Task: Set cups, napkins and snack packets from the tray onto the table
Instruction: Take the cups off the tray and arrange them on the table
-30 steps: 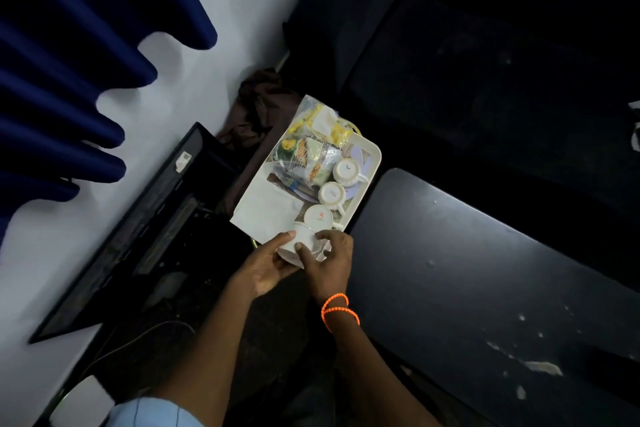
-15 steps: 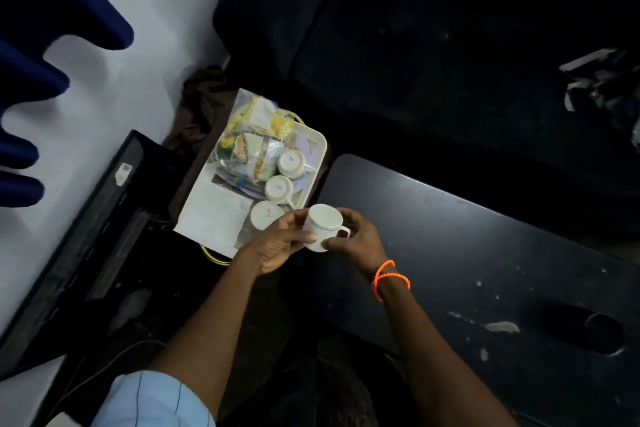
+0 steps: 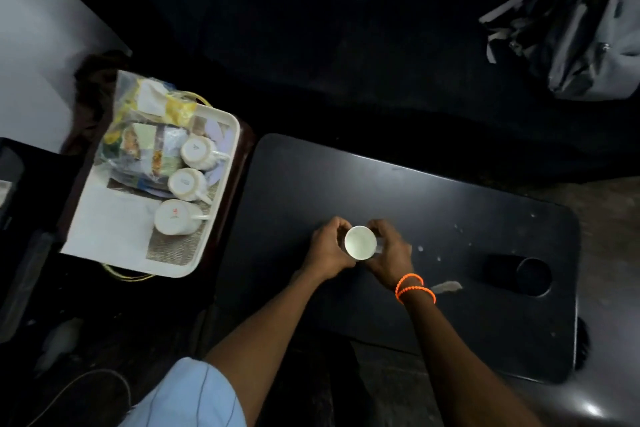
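Observation:
A white cup [image 3: 360,242] stands mouth up over the middle of the dark table [image 3: 433,204]. My left hand [image 3: 329,250] curls round its left side and my right hand [image 3: 389,251], with orange bead bracelets at the wrist, curls round its right side. Whether the cup rests on the table is unclear. The cream tray [image 3: 227,149] sits to the left of the table. It holds three upturned white cups [image 3: 178,217], snack packets [image 3: 145,135] in clear plastic at the far end and a white napkin [image 3: 110,225] at the near left.
A round dark hole or cup holder [image 3: 533,276] lies in the table's right part, with pale specks and a smear near it. A dark sofa [image 3: 311,28] runs behind the table, with a grey bag [image 3: 588,31] at its right. A black case [image 3: 20,218] lies left of the tray.
Both hands lifted one cup off the tray, turned it mouth up and carried it right to the middle of the table. My view swung right with it.

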The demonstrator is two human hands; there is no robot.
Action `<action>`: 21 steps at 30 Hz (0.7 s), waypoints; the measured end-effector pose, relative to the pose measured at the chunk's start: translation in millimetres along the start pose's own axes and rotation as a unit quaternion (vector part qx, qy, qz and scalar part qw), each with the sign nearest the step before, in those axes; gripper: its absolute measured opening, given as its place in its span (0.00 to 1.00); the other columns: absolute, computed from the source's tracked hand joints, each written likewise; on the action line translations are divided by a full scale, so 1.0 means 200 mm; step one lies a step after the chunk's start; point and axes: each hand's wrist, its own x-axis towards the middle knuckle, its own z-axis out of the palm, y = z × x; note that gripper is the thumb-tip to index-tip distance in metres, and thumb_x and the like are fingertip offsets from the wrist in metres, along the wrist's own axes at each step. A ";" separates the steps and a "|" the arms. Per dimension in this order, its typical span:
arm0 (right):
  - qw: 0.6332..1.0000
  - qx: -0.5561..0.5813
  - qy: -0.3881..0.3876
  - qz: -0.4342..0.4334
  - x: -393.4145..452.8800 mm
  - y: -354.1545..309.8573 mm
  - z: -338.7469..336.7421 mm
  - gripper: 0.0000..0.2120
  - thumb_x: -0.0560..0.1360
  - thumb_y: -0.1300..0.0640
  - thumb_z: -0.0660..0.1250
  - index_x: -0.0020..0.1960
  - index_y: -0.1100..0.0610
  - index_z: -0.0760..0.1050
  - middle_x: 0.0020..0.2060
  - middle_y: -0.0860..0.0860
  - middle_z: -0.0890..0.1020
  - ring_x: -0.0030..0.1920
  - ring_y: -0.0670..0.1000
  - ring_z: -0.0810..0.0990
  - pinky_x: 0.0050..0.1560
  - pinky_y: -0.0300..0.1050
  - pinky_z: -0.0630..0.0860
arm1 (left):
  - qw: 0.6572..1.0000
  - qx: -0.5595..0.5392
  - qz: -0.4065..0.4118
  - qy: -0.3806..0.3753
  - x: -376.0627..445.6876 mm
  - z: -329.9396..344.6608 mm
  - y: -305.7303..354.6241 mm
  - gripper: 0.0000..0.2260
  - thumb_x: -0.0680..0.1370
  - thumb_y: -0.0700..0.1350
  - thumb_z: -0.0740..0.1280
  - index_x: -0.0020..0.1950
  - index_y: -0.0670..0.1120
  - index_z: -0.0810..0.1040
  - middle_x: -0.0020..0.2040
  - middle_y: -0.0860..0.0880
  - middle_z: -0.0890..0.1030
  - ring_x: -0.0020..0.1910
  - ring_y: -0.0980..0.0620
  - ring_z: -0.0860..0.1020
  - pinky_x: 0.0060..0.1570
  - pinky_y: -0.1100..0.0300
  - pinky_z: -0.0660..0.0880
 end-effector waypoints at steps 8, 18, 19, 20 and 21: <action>0.995 -0.089 0.043 0.008 -0.02 0.22 -0.01 0.24 0.66 0.56 0.75 0.59 0.48 0.72 0.55 0.48 0.80 0.58 0.56 0.78 0.57 0.54 0.67 | 0.998 0.043 0.016 -0.039 0.05 0.26 -0.02 0.30 0.59 0.33 0.81 0.58 0.47 0.77 0.59 0.49 0.81 0.56 0.47 0.81 0.57 0.48 0.81; 0.992 -0.120 0.020 0.019 0.01 0.31 0.04 0.30 0.64 0.55 0.79 0.63 0.48 0.71 0.60 0.51 0.79 0.62 0.58 0.76 0.58 0.57 0.67 | 0.996 0.027 0.012 -0.088 0.09 0.29 -0.19 0.43 0.60 0.35 0.83 0.72 0.52 0.73 0.71 0.50 0.76 0.70 0.48 0.76 0.69 0.48 0.77; 0.991 -0.130 0.017 0.022 0.00 0.31 0.03 0.32 0.63 0.55 0.80 0.64 0.48 0.71 0.61 0.52 0.78 0.63 0.58 0.75 0.59 0.57 0.68 | 0.997 0.010 0.014 -0.079 0.08 0.27 -0.20 0.45 0.61 0.36 0.83 0.75 0.53 0.71 0.74 0.49 0.74 0.72 0.48 0.74 0.70 0.49 0.76; 0.989 -0.142 0.016 0.023 0.00 0.30 0.02 0.34 0.63 0.54 0.80 0.66 0.48 0.71 0.62 0.52 0.77 0.65 0.59 0.74 0.59 0.59 0.68 | 0.998 -0.018 0.009 -0.064 0.07 0.24 -0.21 0.46 0.62 0.37 0.82 0.77 0.53 0.69 0.75 0.48 0.72 0.73 0.49 0.73 0.70 0.51 0.75; 0.988 -0.151 0.016 0.026 -0.01 0.30 0.02 0.38 0.62 0.54 0.81 0.68 0.48 0.70 0.64 0.53 0.75 0.66 0.60 0.73 0.60 0.60 0.68 | 0.998 -0.050 -0.001 -0.045 0.05 0.20 -0.23 0.46 0.64 0.38 0.82 0.78 0.54 0.68 0.76 0.48 0.71 0.73 0.50 0.73 0.69 0.53 0.75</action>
